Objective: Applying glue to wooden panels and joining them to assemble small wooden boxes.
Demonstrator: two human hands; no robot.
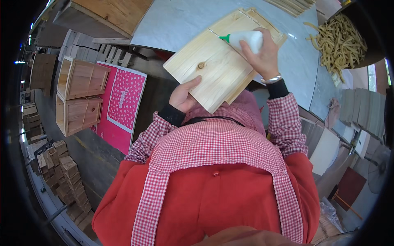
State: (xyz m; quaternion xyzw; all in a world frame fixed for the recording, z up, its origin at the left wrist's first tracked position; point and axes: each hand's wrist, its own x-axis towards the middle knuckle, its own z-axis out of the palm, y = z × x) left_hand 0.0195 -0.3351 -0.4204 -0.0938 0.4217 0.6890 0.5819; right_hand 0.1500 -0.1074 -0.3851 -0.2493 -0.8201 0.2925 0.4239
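A grey-blue worktable (164,28) stretches across the far side, in front of the person. To the left, a bright pink patterned board (123,98) lies next to two pine boxes (84,98), set one directly beyond the other. The knotty pine panel (217,78) is held at a slant in front of the person's checked apron, its far end over the worktable; another pale edge shows beneath its right side. At the far right, a heap of curled pale strips (342,41) fills a dark container.

The left hand (182,97) grips the panel's near left corner, thumb on the upper face, the other fingers mostly hidden. The right hand (262,53) is closed around a white squeeze bottle (247,40), tipped almost level above the panel. Its green nozzle (224,38) points left, near a thin white line. A shiny bracelet (271,79) circles the right wrist.
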